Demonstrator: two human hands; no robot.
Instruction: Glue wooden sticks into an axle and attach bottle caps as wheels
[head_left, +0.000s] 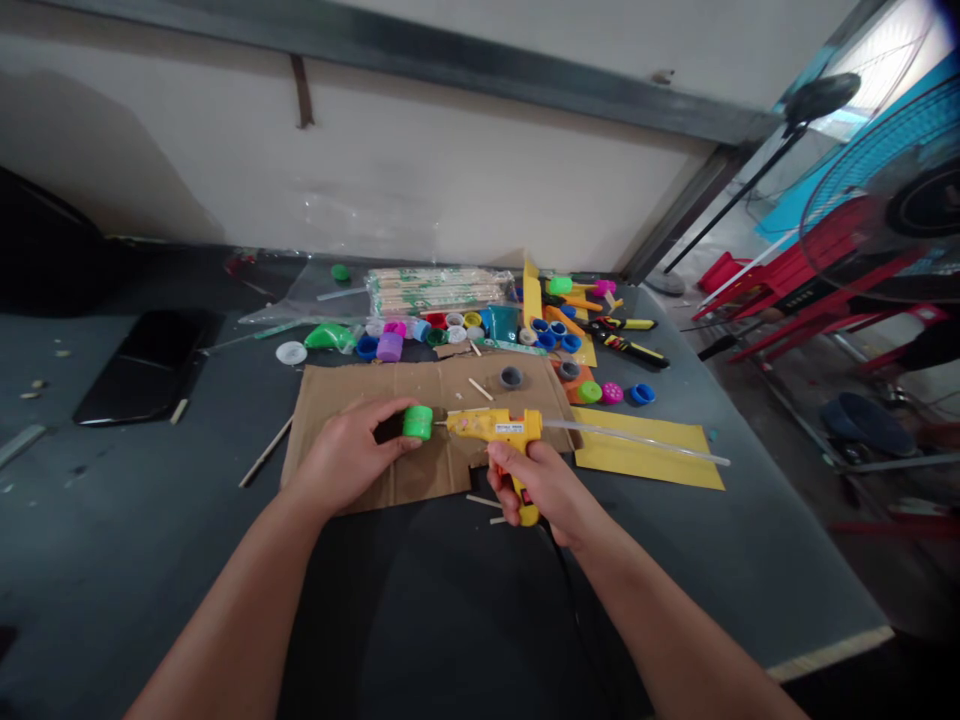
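Here the left hand [346, 452] pinches a green cap [418, 422] tight, and the right hand [541, 486] grips a glue gun [499, 430] whose tip points at it, over cardboard [360, 395].

The green cap [418, 422] is smooth, faintly glossy plastic; the glue gun [495, 428] is yellow plastic with a dull sheen; its glue stick [637, 438] looks translucent and smooth. The cardboard [352, 385] is matt, rough brown; the yellow sheet [652, 462] looks like matt paper; the table [150, 520] is dark, matt and scuffed.
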